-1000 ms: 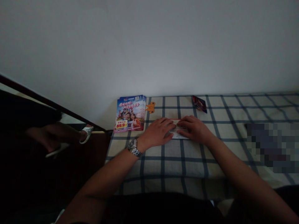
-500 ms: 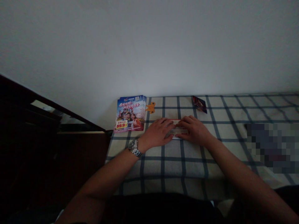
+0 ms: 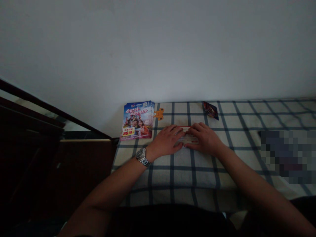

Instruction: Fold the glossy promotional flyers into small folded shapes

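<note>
A small folded white paper with red print lies on the checked cloth. Both my hands press flat on it. My left hand, with a metal watch on the wrist, covers the paper's left end, fingers stretched out. Over the right end lies my right hand, its fingers extended along the paper's far edge. Most of the paper is hidden under the two hands.
A stack of colourful flyers lies at the cloth's far left corner, with a small orange cut-out beside it. A dark small packet rests near the wall. A dark wooden frame stands left. A blurred patch sits right.
The other person's hand with a white object, seen in the mirror-like surface at left a second ago, is gone. My hands shifted only slightly on the paper.
</note>
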Available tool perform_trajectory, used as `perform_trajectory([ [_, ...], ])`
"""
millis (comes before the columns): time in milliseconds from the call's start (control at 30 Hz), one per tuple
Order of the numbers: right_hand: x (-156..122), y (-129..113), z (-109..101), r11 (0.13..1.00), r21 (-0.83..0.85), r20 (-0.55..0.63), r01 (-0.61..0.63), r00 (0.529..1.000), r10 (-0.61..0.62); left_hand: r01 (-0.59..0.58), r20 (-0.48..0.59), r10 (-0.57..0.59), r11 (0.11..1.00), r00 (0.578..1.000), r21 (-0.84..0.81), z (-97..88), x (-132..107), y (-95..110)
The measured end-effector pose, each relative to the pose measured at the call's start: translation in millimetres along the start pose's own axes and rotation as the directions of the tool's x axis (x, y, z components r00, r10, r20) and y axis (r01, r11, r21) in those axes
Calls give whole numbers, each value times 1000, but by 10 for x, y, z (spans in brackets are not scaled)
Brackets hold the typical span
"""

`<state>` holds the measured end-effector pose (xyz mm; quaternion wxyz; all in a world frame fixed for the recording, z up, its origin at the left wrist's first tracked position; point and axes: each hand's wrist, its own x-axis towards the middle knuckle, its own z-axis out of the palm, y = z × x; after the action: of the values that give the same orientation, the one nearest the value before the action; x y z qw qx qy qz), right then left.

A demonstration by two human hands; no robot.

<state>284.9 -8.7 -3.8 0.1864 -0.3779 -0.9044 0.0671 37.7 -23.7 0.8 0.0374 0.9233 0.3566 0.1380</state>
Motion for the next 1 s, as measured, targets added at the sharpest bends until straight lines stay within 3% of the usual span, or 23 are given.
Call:
perform_trajectory([
  [1000, -1, -88, 10, 996, -84, -11, -10, 1000, 9, 8, 2, -7, 1000, 1000, -18, 51, -28, -37],
])
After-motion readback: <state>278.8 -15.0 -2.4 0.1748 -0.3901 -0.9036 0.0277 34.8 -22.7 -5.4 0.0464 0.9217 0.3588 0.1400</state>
